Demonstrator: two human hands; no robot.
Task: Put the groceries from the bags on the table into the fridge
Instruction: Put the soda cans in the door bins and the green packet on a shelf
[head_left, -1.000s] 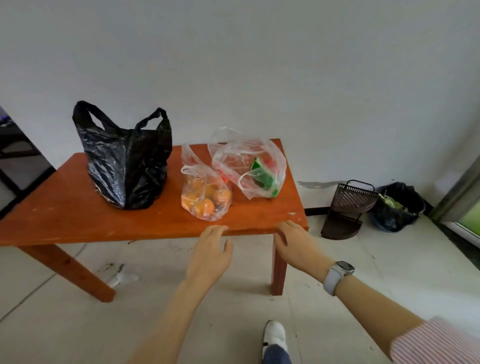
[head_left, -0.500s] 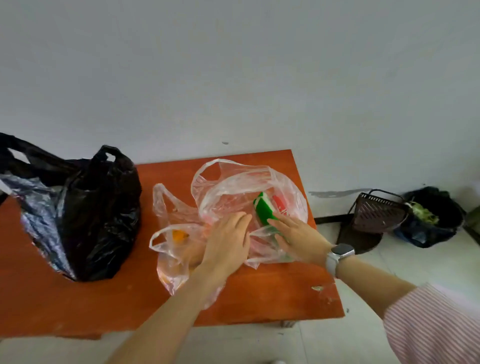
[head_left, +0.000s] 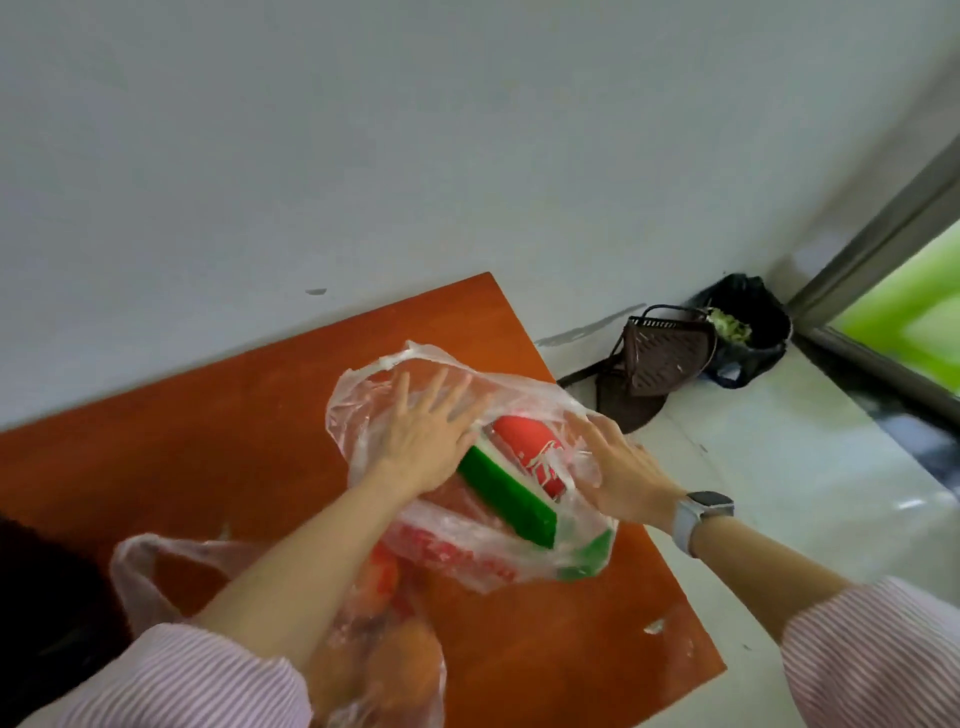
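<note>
A clear plastic bag (head_left: 457, 551) lies on the orange wooden table (head_left: 208, 457) with a green carton (head_left: 506, 496) and a red can (head_left: 535, 449) inside. My left hand (head_left: 423, 434) is inside the bag's mouth, fingers spread and straight, pressing the left side of the plastic outward. My right hand (head_left: 621, 465), with a watch on its wrist, pushes the right side of the bag with straight fingers. A second clear bag (head_left: 384, 649) with oranges lies nearer me, partly under my left forearm. The black bag (head_left: 36, 597) shows only at the left edge.
The table stands against a white wall (head_left: 363, 130). On the floor to the right lie a brown plastic basket (head_left: 660, 358) and a black rubbish bag (head_left: 753, 327) with green scraps. A door frame (head_left: 883, 223) is at the far right.
The view has moved closer and tilted over the table. Both hands went from resting on the bag to spreading its mouth, uncovering the red can and the green carton.
</note>
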